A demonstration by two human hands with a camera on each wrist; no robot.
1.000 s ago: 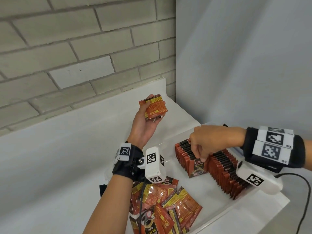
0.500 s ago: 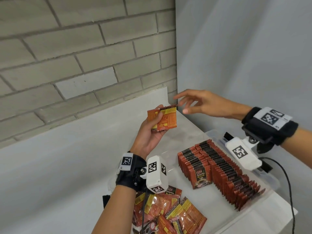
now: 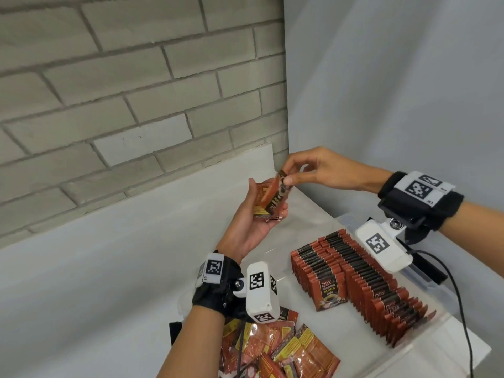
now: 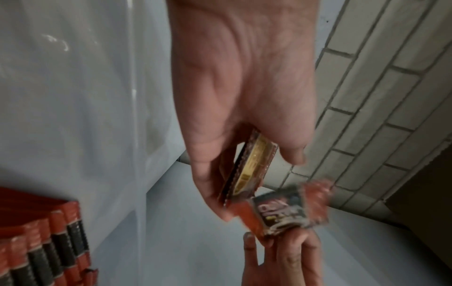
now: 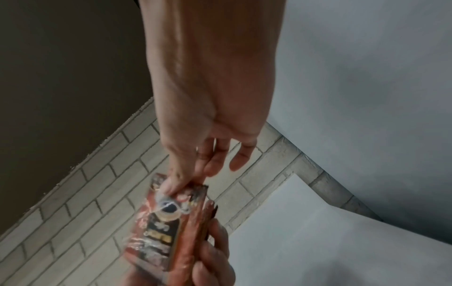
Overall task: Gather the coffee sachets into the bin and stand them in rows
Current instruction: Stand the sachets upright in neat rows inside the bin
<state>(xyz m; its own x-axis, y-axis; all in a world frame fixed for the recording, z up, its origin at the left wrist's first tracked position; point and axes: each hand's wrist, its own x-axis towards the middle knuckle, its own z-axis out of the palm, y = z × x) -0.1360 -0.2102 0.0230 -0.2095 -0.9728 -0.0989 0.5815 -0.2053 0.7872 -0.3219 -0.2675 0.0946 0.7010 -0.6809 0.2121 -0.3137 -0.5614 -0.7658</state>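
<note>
Red-and-black foil coffee sachets: small stack held in left hand, palm up, raised above the white tabletop near the brick wall. Left grip clasped on the stack, thumb on one face, fingers curled round the other; left wrist view shows the stack edge-on w/ yellow print on the outer sachet. Right hand reaches in from the right; thumb + forefinger pinch the top edge of one sachet, which is tilted and leans across the front of the stack, lower end touching it. Other right fingers loose, spread apart. Right wrist view: pinched sachet face-on, coffee-cup print, blurred; text not legible. Clear plastic bin sits on tabletop at right, below right wrist. In it, two rows of sachets standing on edge: longer row along far side, running from back to front wall; shorter row just beside it on the near side, front sachet showing "D2X" and "BLACK". Rows touch or nearly so, can't tell which. Loose pile of sachets lying flat and overlapped at the bin's near-left end, under left forearm, partly hidden by wrist camera; whether all of it is inside the bin wall can't tell. Black cable runs down from right wrist unit.
</note>
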